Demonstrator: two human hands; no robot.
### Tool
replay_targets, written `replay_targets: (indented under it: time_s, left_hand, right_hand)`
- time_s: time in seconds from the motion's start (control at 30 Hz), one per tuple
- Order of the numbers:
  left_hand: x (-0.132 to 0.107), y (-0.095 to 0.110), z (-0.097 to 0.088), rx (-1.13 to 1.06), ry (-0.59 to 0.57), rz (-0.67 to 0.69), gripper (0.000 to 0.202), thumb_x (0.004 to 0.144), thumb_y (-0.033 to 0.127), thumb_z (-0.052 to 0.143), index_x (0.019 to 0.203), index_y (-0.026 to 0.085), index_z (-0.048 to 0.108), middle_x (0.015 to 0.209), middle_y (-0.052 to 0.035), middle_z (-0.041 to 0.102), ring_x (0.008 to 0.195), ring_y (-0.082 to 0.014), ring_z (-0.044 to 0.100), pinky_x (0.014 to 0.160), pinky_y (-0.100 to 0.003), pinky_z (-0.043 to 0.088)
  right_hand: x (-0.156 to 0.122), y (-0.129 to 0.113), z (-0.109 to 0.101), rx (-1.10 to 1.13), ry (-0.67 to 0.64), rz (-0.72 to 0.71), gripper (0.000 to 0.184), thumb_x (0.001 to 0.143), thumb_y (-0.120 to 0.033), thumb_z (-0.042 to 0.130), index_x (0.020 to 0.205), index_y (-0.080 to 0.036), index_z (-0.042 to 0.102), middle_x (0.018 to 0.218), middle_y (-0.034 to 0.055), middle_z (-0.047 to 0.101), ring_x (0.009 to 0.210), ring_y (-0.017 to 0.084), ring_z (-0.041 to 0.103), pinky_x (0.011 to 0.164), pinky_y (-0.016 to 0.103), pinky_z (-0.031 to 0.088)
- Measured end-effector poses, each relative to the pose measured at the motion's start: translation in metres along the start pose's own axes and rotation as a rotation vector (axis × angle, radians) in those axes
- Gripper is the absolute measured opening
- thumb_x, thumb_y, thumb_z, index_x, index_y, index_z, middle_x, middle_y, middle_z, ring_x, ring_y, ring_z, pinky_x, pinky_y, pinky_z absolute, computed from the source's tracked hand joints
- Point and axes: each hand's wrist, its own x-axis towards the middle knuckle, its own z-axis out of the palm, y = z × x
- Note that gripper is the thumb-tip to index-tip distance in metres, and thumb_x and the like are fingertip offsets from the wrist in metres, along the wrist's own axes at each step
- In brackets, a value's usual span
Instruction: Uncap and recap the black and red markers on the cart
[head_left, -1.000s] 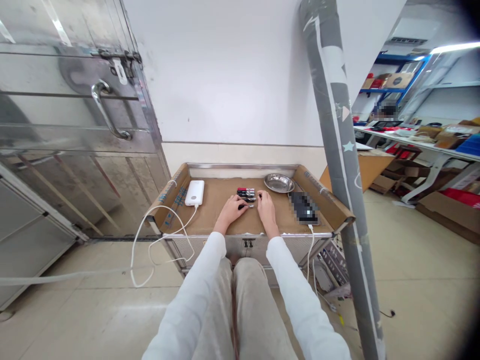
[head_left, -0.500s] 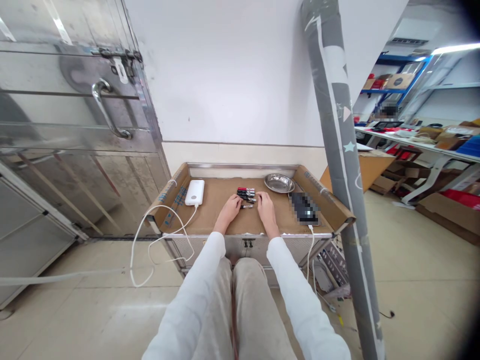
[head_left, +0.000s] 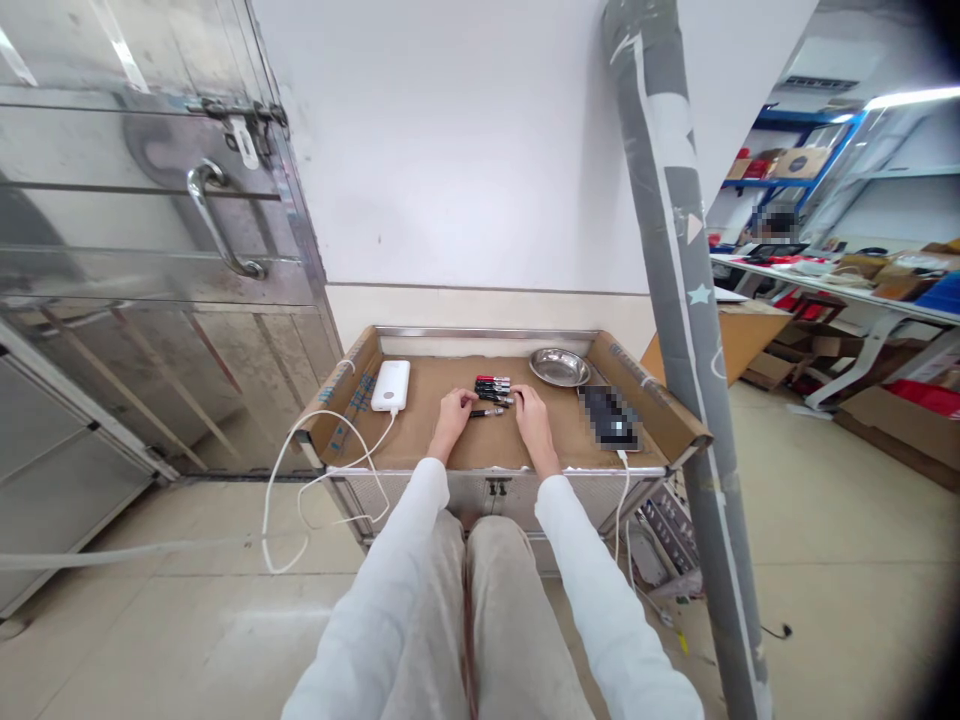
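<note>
Several black and red markers [head_left: 493, 386] lie in a row on the cardboard-lined tray table [head_left: 420, 440]. My left hand [head_left: 452, 412] is curled with its fingers closed on the left end of one black marker [head_left: 487, 411] that lies just in front of the row. My right hand [head_left: 529, 408] rests palm down to the right of the markers, its fingertips at the right end of the row; whether it grips one is hidden.
A white power bank [head_left: 391, 385] with a white cable [head_left: 300, 490] lies at the back left. A steel dish [head_left: 559, 367] and a dark device [head_left: 609, 415] sit at the right. A grey padded post [head_left: 679, 300] stands right of the table, a steel door [head_left: 135, 230] left.
My left hand has drawn back to the left and curled, pulling one black marker out of the row toward me. My right hand has barely moved.
</note>
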Motion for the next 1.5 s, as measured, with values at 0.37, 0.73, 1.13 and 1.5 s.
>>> replay_targets:
  time_s: [0.37,0.73,1.13,1.5]
  left_hand:
    - [-0.005,0.01,-0.002,-0.025,0.04,0.278,0.017,0.09,0.013,0.046,0.098,0.019,0.06,0.1,-0.0053,0.063,0.093,-0.0152,0.061,0.088,-0.031,0.048]
    - [-0.006,0.015,0.003,-0.05,-0.026,0.343,0.016,0.09,0.014,0.045,0.1,0.018,0.056,0.098,-0.0045,0.063,0.093,-0.0151,0.062,0.088,-0.031,0.049]
    - [-0.006,0.017,0.002,-0.035,0.004,0.395,0.015,0.092,0.014,0.044,0.1,0.02,0.056,0.096,-0.0032,0.057,0.092,-0.0135,0.06,0.088,-0.029,0.049]
    - [-0.007,0.018,0.004,-0.134,-0.057,0.358,0.024,0.091,0.014,0.043,0.114,0.019,0.048,0.112,-0.0074,0.052,0.101,-0.0141,0.06,0.093,-0.032,0.051]
  right_hand:
    - [0.0,-0.003,-0.001,0.177,-0.089,-0.026,0.024,0.091,-0.026,0.04,0.1,-0.02,0.062,0.103,0.0087,0.068,0.096,0.021,0.064,0.089,0.036,0.048]
    - [0.001,-0.003,0.004,0.504,-0.18,0.054,0.021,0.085,-0.028,0.05,0.099,-0.021,0.064,0.103,0.006,0.07,0.097,0.019,0.066,0.09,0.034,0.051]
    - [0.001,-0.003,0.006,0.354,-0.213,-0.011,0.023,0.087,-0.026,0.046,0.102,-0.024,0.064,0.103,0.0042,0.07,0.094,0.018,0.066,0.087,0.032,0.05]
    - [0.002,-0.005,0.005,0.63,-0.159,0.101,0.021,0.083,-0.033,0.055,0.098,-0.02,0.063,0.101,0.0065,0.07,0.096,0.019,0.067,0.089,0.035,0.053]
